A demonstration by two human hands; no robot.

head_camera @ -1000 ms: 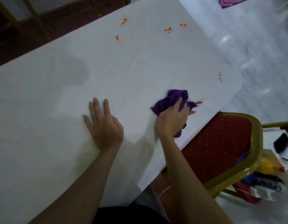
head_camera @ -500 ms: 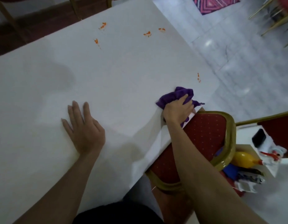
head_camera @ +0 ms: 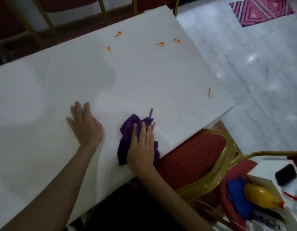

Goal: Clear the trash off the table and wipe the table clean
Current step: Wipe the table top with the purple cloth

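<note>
**Now: flat palm on a purple cloth, orange marks farther out**

Leftmost, the left hand [head_camera: 85, 126] lies palm down on the white table [head_camera: 44, 97], fingers straight and close together, thumb angled out to the side. Just beside it, a crumpled purple cloth [head_camera: 127, 127] sits on the tabletop close to the near edge. The right hand [head_camera: 142, 147] presses flat on top of it, fingers straight and together, with folds of fabric sticking out past the fingertips and on both sides of the palm.

Beyond the hands, orange smears dot the far part of the table: one [head_camera: 108, 48] with another [head_camera: 117, 35] just above it, then a pair [head_camera: 160, 44] [head_camera: 177, 41] nearer the far corner, and a lone streak [head_camera: 209, 93] by the right edge.

Right of the table stands a red chair [head_camera: 194, 152] with a gold frame, its seat tucked partly under the edge. Farther right, a yellow bottle [head_camera: 259, 195] lies next to a blue cloth [head_camera: 236, 189]. A patterned rug [head_camera: 261, 10] lies on the pale floor at top right.
</note>
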